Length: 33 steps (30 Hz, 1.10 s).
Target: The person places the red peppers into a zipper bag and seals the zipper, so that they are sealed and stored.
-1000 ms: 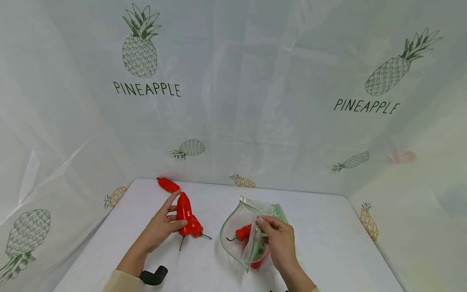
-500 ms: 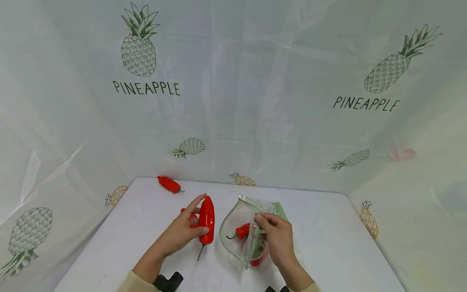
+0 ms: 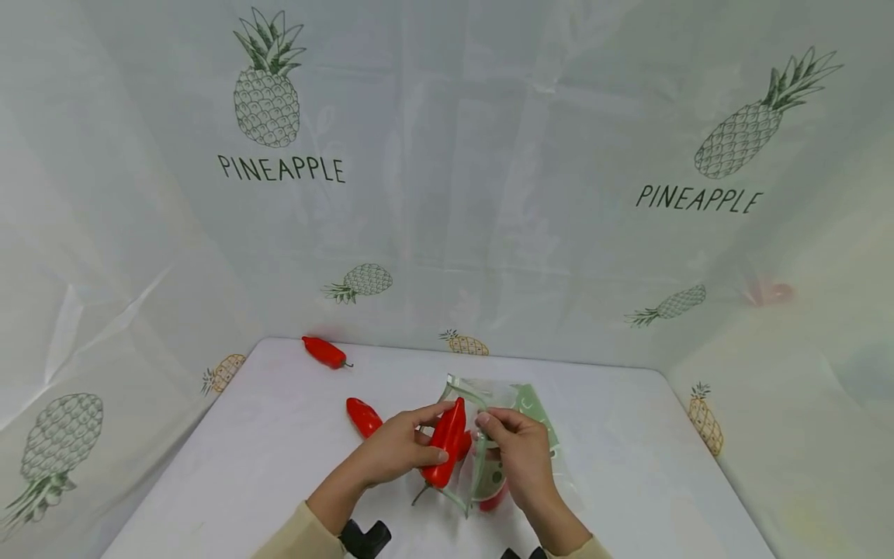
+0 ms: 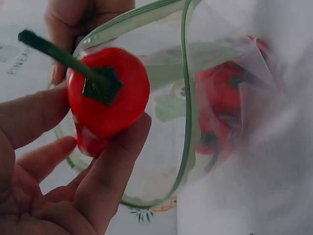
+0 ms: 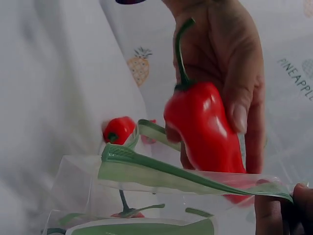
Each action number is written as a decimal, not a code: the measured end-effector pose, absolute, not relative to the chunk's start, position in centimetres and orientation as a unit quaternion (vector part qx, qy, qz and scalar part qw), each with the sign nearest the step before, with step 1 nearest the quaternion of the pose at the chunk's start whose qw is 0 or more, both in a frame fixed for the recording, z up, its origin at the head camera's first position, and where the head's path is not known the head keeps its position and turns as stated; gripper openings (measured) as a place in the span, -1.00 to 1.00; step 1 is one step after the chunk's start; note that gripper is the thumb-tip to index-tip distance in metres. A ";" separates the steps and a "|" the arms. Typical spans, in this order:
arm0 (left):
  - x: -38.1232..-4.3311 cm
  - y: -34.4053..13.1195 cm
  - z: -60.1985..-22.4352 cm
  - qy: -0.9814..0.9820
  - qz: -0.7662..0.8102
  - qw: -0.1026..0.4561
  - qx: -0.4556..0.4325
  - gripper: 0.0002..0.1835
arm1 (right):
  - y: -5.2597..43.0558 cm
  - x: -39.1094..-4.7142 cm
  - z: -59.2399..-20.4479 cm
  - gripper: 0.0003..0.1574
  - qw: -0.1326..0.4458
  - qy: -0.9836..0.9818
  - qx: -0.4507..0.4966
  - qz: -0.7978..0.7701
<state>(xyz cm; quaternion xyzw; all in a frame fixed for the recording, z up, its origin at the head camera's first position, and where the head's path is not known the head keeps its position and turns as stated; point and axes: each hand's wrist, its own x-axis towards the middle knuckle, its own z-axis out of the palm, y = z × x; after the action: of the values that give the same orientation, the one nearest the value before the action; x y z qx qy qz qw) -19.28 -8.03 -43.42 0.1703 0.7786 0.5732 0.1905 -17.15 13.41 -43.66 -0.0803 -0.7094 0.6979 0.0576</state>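
Note:
A long red pepper (image 3: pixel 447 446) with a green stem is pinched between the thumb and fingers of my left hand (image 3: pixel 394 449), at the mouth of a clear zip bag (image 4: pixel 187 112). In the right wrist view the pepper's lower end dips behind the bag's green-edged rim (image 5: pixel 171 171). My right hand (image 3: pixel 525 450) pinches that rim from the right, and the bag's mouth gapes. Several red peppers (image 4: pixel 220 93) show through the plastic inside the bag. Part of the mouth is hidden behind my left hand in the head view.
Another red pepper (image 3: pixel 363 417) lies on the white table (image 3: pixel 237 458) just beyond my left hand. At the far left corner rests one more red pepper (image 3: pixel 325 352). A pineapple-print sheet (image 3: pixel 447 194) hangs along the table's back and sides.
My left hand has carried its pepper rightward from beside the loose one to the bag's mouth. My right hand has stayed on the rim, shifting slightly left.

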 end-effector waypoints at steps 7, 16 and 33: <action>-19.6 -6.6 -44.3 0.799 0.565 0.146 0.144 -0.24 | 13.3 -17.1 -43.7 -0.67 0.054 -0.716 -0.073 0.693; -19.5 -4.5 -45.9 0.832 0.542 0.047 0.110 -0.26 | 12.7 -17.1 -43.5 -0.66 0.037 -0.708 -0.079 0.701; -20.6 -1.5 -47.4 0.889 0.445 -0.051 0.092 -0.38 | 12.3 -17.3 -42.7 -0.64 0.029 -0.669 -0.080 0.738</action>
<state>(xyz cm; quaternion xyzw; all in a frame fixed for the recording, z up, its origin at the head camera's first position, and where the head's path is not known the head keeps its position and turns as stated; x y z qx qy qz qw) -20.56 -1.47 -47.43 0.0923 0.8891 0.4453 -0.0513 -17.34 12.31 -42.70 -0.0802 -0.6694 0.7380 0.0293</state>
